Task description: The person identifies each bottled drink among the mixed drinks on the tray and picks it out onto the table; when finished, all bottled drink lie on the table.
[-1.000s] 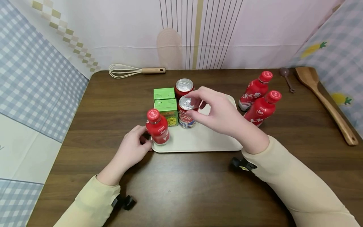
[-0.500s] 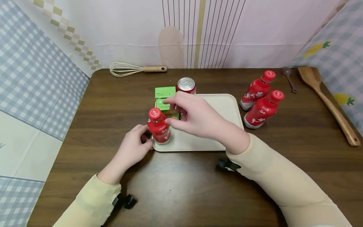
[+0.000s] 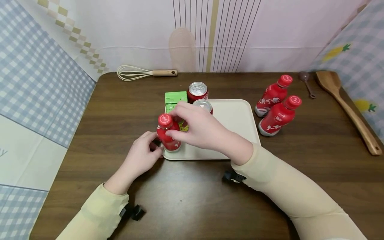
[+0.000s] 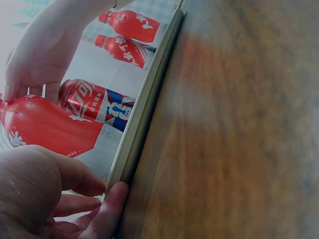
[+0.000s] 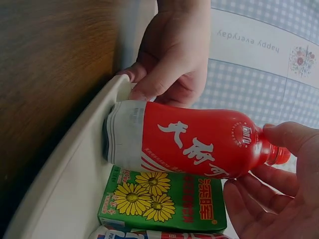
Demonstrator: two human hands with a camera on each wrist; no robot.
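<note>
A red plastic bottle (image 3: 171,144) stands upright on the cream tray (image 3: 232,121), at its front left corner. My right hand (image 3: 200,128) holds the bottle at its neck and shoulder, thumb on the near side, fingers behind. My left hand (image 3: 140,160) grips the tray's left front corner, its thumb on the rim (image 4: 130,132) in the left wrist view. Behind the bottle are two green drink cartons (image 3: 175,96), one printed with yellow flowers (image 5: 144,194) in the right wrist view. Two red cans (image 3: 198,90) stand beside them, the nearer one partly hidden by my right hand.
Two more red bottles (image 3: 271,96) stand right of the tray. A whisk (image 3: 144,73) lies along the back edge. A small brown spoon (image 3: 306,81) and a wooden spatula (image 3: 348,103) lie at the far right. Fabric sheets (image 3: 135,33) enclose the table.
My right hand has moved left from the nearer can, past the cartons, to the bottle at the tray's corner, and now holds its neck. My left hand stays at the tray.
</note>
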